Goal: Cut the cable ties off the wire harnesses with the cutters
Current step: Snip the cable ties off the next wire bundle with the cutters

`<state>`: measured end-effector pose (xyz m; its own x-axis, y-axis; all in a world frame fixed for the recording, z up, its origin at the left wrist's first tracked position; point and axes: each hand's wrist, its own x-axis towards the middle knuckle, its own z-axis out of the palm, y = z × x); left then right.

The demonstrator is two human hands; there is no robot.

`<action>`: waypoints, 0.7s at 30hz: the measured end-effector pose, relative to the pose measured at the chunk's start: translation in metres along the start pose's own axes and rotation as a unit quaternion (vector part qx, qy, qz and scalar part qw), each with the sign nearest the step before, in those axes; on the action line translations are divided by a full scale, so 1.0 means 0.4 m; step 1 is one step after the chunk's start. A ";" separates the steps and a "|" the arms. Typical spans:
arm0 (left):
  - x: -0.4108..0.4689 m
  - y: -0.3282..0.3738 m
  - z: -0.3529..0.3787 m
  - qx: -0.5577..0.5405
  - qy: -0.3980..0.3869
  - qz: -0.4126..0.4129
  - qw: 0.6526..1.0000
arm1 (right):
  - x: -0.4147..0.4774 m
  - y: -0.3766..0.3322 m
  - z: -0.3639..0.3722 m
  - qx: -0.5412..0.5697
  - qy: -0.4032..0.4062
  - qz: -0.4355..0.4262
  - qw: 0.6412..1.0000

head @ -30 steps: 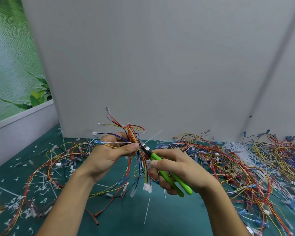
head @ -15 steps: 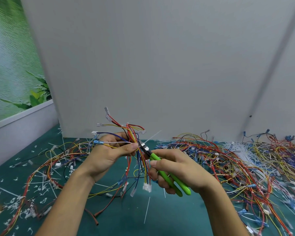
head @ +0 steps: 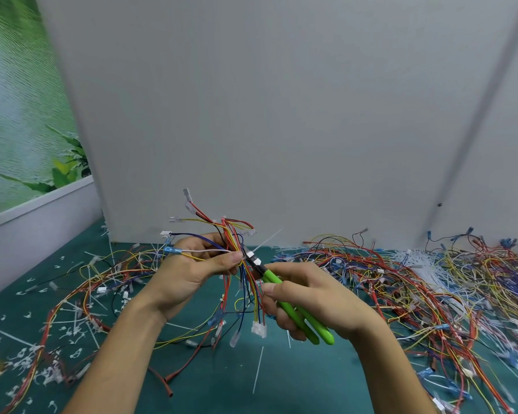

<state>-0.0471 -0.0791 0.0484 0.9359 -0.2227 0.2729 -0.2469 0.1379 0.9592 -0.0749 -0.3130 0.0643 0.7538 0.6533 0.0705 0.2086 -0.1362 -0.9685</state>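
Grey partition wall [head: 281, 115] behind; green table surface [head: 311, 377]; leafy mural [head: 18, 100] left.

Small wiring workshop bench, by every sign. Dark teal work mat [head: 296, 380] right across, heaped on the right with tangled red, yellow and blue wire harnesses [head: 401, 282], littered on the left with snipped white plastic cable-tie offcuts [head: 21, 363]. Boxed in behind by a plain grey partition board [head: 281, 115], leafy green printed backdrop [head: 15, 100] off left. Green-handled cutters [head: 270, 275] out and in use.

Bright, even, diffuse light; shadows faint. Wide-angle bending at edges; corners soft, slightly blurred.
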 end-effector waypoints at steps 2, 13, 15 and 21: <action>0.001 -0.001 0.001 -0.003 -0.005 0.001 1.000 | 0.001 0.005 -0.001 -0.008 0.005 -0.004 1.000; 0.001 -0.004 -0.001 0.002 -0.004 0.003 1.000 | 0.000 0.006 -0.005 0.005 -0.005 0.000 1.000; 0.000 -0.004 0.000 0.007 -0.002 0.003 1.000 | 0.000 0.006 -0.004 -0.001 -0.007 -0.011 1.000; 0.003 -0.008 -0.002 0.002 0.007 0.000 1.000 | -0.001 0.010 -0.004 -0.025 0.004 -0.014 1.000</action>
<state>-0.0451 -0.0791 0.0455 0.9391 -0.2097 0.2722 -0.2481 0.1342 0.9594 -0.0733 -0.3152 0.0607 0.7515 0.6521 0.1001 0.2615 -0.1552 -0.9526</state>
